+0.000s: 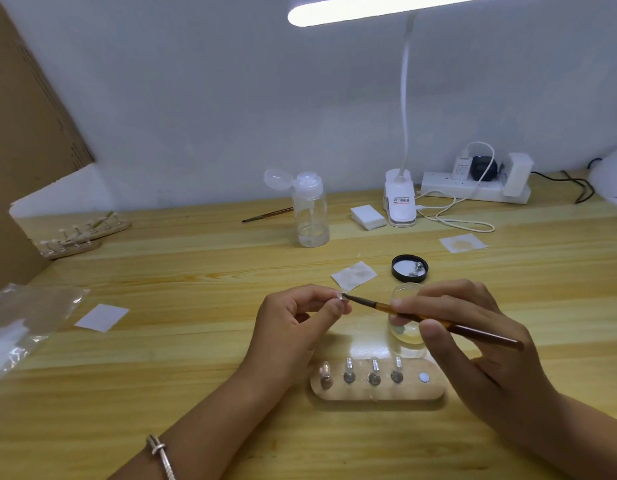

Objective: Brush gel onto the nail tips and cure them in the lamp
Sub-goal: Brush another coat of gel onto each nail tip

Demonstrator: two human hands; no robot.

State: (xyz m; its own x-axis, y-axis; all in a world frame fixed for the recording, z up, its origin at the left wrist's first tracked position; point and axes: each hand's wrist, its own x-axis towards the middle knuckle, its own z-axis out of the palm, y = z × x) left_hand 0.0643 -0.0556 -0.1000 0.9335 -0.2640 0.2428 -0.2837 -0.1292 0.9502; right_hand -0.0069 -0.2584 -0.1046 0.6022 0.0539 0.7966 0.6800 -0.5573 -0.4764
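Right hand [473, 327] grips brush [376, 305], bristles pointing left onto nail tip [342, 296] pinched by left hand [300, 317].

Two brushes [480, 335] [265, 214]; three wooden nail stands [376, 393] [71, 247] [106, 226]; three flat paper squares [354, 275] [463, 243] [101, 317]; one pump bottle [310, 216]; one jar [407, 337]

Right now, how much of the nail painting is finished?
The gel jar is already open. The left hand pinches one nail tip while the right hand holds the brush to it. Four pegs sit on the wooden stand; whether they're coated is unclear. Curing this tip remains.
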